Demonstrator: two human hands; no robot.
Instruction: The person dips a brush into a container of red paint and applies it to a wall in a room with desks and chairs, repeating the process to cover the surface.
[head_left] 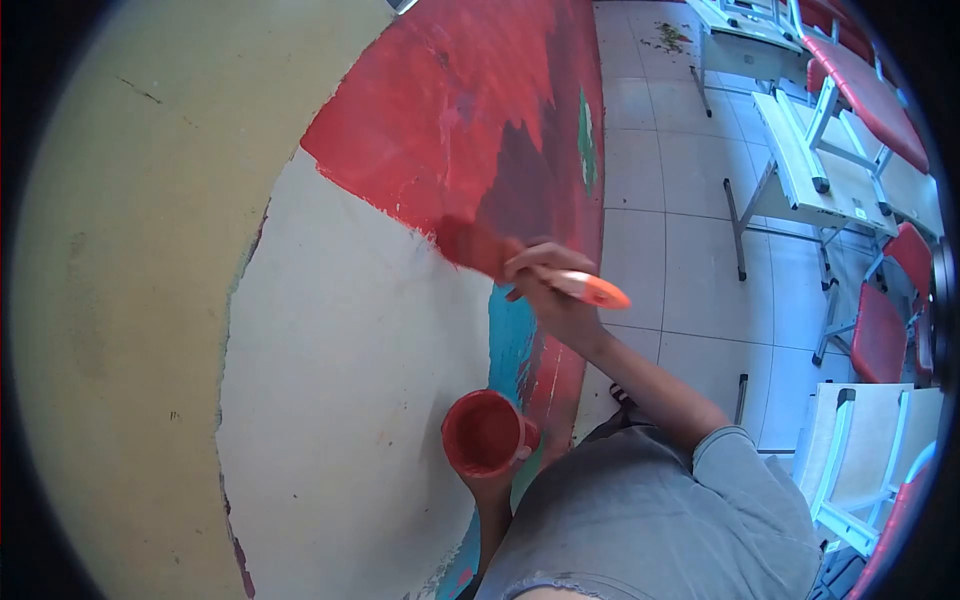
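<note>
My right hand [556,292] is closed around the orange-and-white handle of a paintbrush [592,288]. Its bristles, blurred and red, lie at the lower edge of the red painted area [400,130] on the wall, touching or very close to it. Lower down, my left hand [490,490] grips a round cup [484,434] from underneath and the side. Red paint coats the inside of the cup, and its open top faces me. Most of the left hand's fingers are hidden behind the cup. Beside the cup is a pale unpainted patch [340,380] of wall.
A blue painted strip [508,335] runs down the wall between the pale patch and a red band. Left of the patch is a yellowish wall section [130,250]. On the right, desks [790,165] with red chairs [882,330] stand on a tiled floor [635,240].
</note>
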